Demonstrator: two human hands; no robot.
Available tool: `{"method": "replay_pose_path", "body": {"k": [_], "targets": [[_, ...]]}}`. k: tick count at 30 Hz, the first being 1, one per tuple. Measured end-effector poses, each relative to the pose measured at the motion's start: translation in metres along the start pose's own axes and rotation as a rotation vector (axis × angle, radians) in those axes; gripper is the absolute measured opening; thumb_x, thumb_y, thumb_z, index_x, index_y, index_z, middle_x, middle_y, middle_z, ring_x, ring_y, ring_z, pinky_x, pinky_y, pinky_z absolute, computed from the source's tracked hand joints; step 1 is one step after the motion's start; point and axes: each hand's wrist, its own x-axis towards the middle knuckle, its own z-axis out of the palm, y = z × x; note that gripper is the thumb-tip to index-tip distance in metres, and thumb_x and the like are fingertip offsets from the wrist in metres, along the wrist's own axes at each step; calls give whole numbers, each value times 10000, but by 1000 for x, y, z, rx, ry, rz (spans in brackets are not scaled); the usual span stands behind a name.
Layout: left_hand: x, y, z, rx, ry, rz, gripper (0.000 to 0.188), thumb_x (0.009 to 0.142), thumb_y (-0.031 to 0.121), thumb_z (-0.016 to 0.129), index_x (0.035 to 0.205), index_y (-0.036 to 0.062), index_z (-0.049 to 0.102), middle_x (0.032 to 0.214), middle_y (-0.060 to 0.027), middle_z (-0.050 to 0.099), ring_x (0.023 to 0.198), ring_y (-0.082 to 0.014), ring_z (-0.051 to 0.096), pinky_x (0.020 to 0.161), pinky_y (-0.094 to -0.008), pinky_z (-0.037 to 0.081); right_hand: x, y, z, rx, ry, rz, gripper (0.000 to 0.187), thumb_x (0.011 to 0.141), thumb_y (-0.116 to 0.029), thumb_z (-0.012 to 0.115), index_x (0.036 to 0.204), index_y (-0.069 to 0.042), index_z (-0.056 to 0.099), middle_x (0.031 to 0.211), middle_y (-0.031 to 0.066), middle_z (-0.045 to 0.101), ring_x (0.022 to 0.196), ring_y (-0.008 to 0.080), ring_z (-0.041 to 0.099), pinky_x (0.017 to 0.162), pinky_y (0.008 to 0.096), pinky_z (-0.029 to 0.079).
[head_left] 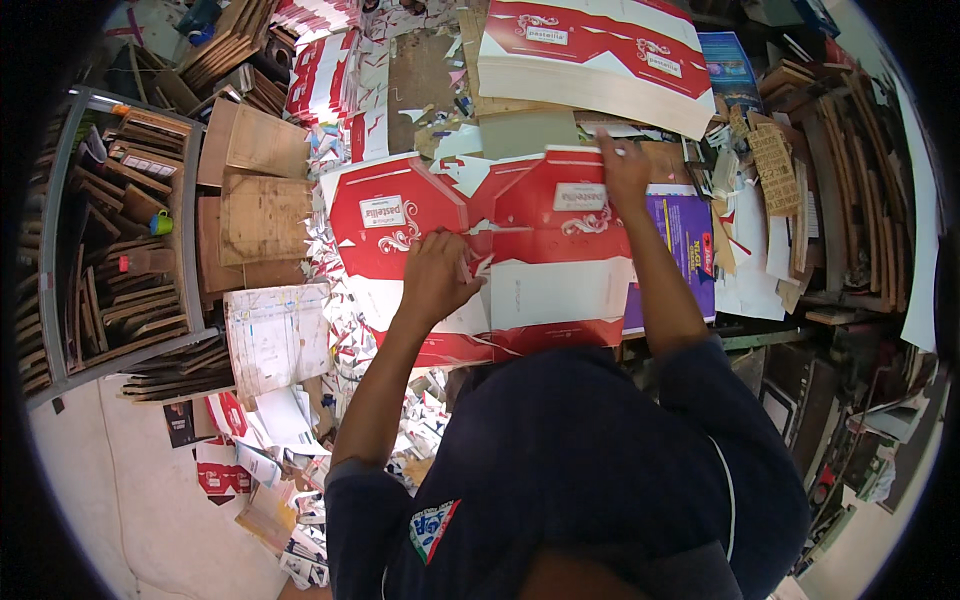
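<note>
Left hand (441, 277) first: palm down over the inner side of the left red-and-white carton blank (385, 215), fingers partly curled, thumb angled out to the right next to a thin white sliver. Can't tell about a pinch there, too small to make out. Right hand (622, 172) next: stretched out to the far right corner of the right red-and-white carton blank (558, 292), fingers bent, near the pale far edge. Pretty blurry, so can't call it a firm hold or just a touch.

As for the blanks: side by side right in front of the dark blue shirt (590, 450), meeting around the middle. Can't tell about joined or overlapping.

Over on the right, a purple printed sheet (680, 265), partly covered by the right forearm. At the far side, a thick pile of red-and-white sheets (600, 45), plus stacked red-and-white pieces (322, 78) far left. Paper scraps (420, 440) all over the near left. Further left, a metal rack (191, 230) crammed with wooden boards and a green cup (161, 222).
</note>
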Motion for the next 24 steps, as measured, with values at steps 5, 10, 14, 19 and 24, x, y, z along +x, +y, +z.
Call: {"method": "replay_pose_path", "body": {"k": [5, 10, 14, 19, 24], "targets": [[6, -37, 24, -103, 122, -177, 628, 624, 322, 878, 1084, 31, 563, 1052, -152, 614, 1035, -352, 577, 862, -459, 451, -20, 10, -84, 337, 138, -1, 405, 971, -332, 642, 836, 47, 686, 733, 104, 657, 688, 150, 549, 656, 343, 460], [16, -48, 76, -122, 68, -181, 563, 646, 317, 867, 1036, 47, 563, 1003, -162, 602, 960, -380, 581, 811, -484, 482, -42, 2, -110, 334, 162, 14, 393, 975, -355, 624, 907, 24, 701, 760, -9, 575, 730, 96, 484, 674, 281, 412], [17, -44, 101, -130, 231, -76, 517, 675, 253, 829, 1074, 49, 571, 1029, -169, 595, 969, -395, 577, 829, -484, 490, -43, -20, -112, 365, 198, -31, 397, 944, -252, 682, 690, 23, 549, 639, 15, 456, 675, 106, 402, 647, 334, 405], [-32, -33, 122, -839, -126, -236, 510, 724, 66, 660, 1223, -12, 585, 1104, -163, 646, 1010, -290, 617, 925, -367, 492, -24, -17, -76, 273, 207, -85, 422, 925, -295, 703, 669, 14, 574, 588, 43, 526, 612, 109, 425, 648, 354, 432], [-48, -16, 120, -1482, -144, -582, 499, 784, 154, 688, 1217, -89, 633, 1068, -126, 698, 962, -186, 639, 871, -306, 495, -14, -22, -36, 379, 91, 58, 447, 893, -385, 722, 725, 24, 655, 612, 119, 598, 597, 187, 546, 608, 373, 455]]}}
